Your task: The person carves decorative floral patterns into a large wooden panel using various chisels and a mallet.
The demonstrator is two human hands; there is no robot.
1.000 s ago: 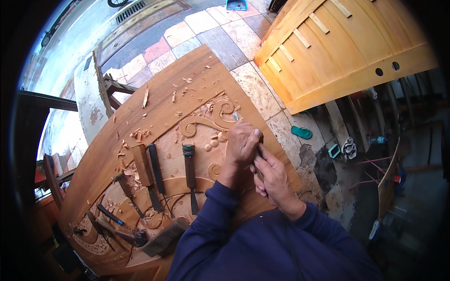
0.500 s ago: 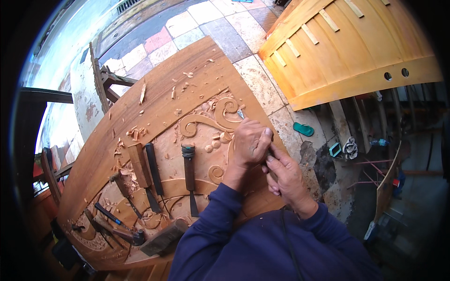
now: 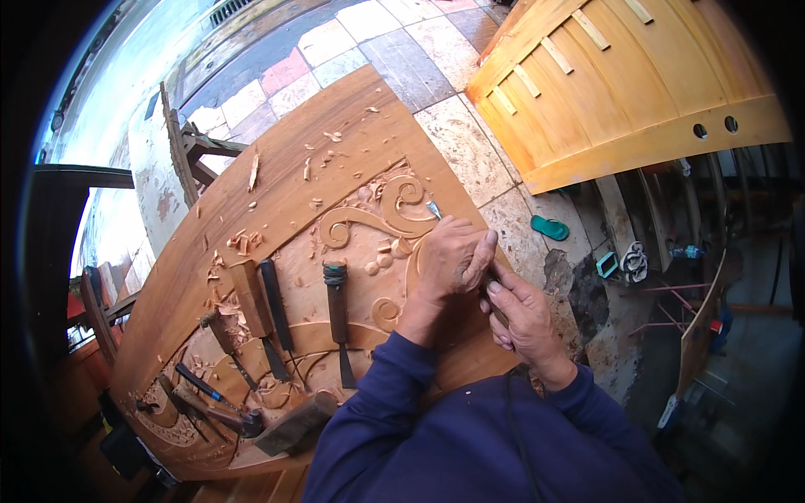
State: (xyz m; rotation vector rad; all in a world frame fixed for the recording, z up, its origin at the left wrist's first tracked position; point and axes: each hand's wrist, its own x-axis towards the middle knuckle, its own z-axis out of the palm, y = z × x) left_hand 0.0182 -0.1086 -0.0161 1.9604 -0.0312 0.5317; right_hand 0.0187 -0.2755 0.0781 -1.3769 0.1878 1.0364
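Note:
Both hands are closed around one carving chisel, whose bright blade pokes out past the left fingers. My left hand wraps the front of the tool and rests close to the panel. Behind it, my right hand grips the handle, most of which the fingers hide. The blade tip lies beside a carved scroll near the right edge of a brown wooden panel. Raised round beads and curling leaf shapes are cut into the panel left of my hands.
On the panel lie a dark-handled chisel, a wood-handled chisel, a black-handled tool, a wooden mallet head and shavings. A yellow wooden door stands at the far right. A green sandal is on the tiled floor.
The view has shifted slightly. Both hands keep their hold on the chisel, and its tip stays by the scroll with little visible movement.

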